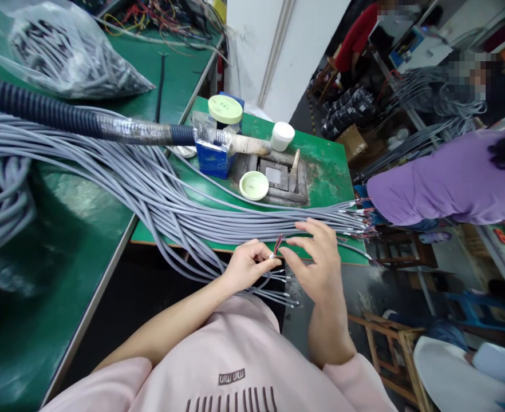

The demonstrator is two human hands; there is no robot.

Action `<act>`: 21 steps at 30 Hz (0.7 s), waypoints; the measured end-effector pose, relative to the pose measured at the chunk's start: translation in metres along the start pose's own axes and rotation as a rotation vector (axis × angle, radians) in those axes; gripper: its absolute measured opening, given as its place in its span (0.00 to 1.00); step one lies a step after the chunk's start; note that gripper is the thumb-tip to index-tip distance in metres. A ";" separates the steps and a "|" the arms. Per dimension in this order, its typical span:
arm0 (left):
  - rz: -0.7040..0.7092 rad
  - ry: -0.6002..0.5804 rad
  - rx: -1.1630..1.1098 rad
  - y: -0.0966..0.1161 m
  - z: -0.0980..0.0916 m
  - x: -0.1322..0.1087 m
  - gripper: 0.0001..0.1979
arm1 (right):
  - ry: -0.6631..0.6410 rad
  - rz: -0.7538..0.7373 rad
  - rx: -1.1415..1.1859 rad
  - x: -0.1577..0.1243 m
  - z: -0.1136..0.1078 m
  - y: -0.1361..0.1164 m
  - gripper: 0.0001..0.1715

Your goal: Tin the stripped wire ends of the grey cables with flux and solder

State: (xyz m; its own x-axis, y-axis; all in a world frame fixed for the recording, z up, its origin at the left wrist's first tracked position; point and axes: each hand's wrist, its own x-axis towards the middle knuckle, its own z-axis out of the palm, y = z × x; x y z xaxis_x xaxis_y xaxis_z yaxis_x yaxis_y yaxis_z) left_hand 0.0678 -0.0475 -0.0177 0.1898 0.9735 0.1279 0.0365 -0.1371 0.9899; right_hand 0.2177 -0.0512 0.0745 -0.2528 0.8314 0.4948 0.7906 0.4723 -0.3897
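Note:
My left hand is closed around the end of one grey cable, just off the front edge of the green table. My right hand pinches the thin red wires that stick out of that cable's stripped end, its other fingers spread. A thick bundle of grey cables runs from the left across the table, and their stripped ends fan out to the right. Several more cable ends hang below my hands.
Behind the bundle stand a blue box, a metal fixture, a pale green lid, a white jar and a green-lidded jar. A black corrugated hose crosses above. A person in purple bends at right.

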 end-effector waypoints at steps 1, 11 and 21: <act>0.010 0.003 0.009 0.001 0.000 0.000 0.13 | -0.017 0.006 -0.014 0.001 0.003 0.001 0.03; -0.010 0.023 -0.012 -0.001 -0.002 0.001 0.13 | 0.050 0.020 0.171 0.002 0.017 0.002 0.06; -0.277 0.073 -0.463 0.009 -0.007 0.008 0.19 | 0.202 -0.059 0.115 -0.010 0.018 -0.001 0.05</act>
State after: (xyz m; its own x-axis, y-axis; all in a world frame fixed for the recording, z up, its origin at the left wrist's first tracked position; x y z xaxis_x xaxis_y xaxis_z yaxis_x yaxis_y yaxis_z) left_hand 0.0623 -0.0394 -0.0073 0.1651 0.9741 -0.1543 -0.3638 0.2056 0.9085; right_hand 0.2092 -0.0545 0.0561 -0.1708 0.7316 0.6600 0.7060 0.5582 -0.4359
